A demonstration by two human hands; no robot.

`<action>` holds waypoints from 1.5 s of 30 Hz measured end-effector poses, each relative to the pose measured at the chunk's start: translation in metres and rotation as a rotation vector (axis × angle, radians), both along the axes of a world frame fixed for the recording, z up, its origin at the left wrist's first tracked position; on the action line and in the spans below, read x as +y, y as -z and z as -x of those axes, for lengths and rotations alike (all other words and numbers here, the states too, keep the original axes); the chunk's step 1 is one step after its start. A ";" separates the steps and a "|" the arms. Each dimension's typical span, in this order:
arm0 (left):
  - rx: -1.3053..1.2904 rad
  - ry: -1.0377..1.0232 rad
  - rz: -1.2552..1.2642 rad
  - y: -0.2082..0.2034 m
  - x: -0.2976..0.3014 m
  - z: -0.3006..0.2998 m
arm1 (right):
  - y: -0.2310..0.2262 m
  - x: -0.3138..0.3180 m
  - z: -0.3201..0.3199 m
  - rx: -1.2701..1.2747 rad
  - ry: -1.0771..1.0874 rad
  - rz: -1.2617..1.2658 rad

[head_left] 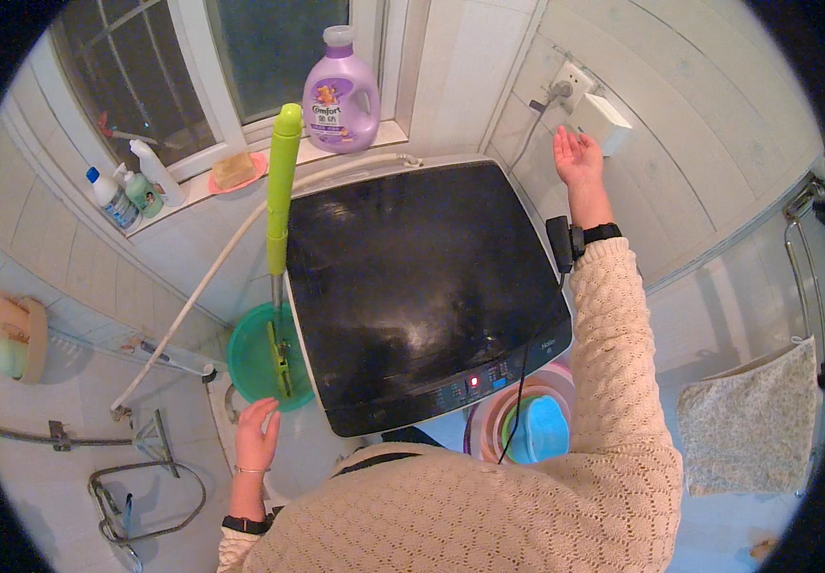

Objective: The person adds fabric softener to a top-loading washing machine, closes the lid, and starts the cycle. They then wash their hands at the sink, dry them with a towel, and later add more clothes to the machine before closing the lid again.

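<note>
My right hand [579,160] is raised at the wall, palm showing and fingers stretched out, with nothing visible in it. Its fingertips are just below a white wall box [605,124], beside a socket [577,82] with a plug in it; whether they touch the box I cannot tell. Between my arms stands a washing machine [412,277] with a dark lid closed and a red light on its front panel [474,383]. My left hand [257,437] hangs low past the machine's near left corner, fingers loosely apart, holding nothing.
A green-handled mop [283,191] stands in a green basin [245,358] left of the machine. The windowsill holds a purple detergent bottle [341,100], soap on a pink dish [234,172] and several small bottles. Stacked basins [538,430] sit at front right; a towel [751,420] hangs at right.
</note>
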State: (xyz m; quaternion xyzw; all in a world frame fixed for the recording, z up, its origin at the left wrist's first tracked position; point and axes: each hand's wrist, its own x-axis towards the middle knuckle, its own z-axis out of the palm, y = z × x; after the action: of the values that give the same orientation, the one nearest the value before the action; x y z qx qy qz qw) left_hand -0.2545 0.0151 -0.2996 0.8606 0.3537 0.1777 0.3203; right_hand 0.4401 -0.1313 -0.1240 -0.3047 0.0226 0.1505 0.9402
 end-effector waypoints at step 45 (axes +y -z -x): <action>0.077 0.096 -0.005 0.008 0.011 -0.013 | 0.016 -0.044 0.001 -0.042 -0.021 0.133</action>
State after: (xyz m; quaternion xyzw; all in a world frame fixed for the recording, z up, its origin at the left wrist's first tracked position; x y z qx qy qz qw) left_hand -0.2419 0.0258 -0.3074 0.8836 0.3238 0.1298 0.3123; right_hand 0.4393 -0.1753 -0.1398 -0.3697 0.0098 0.1523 0.9165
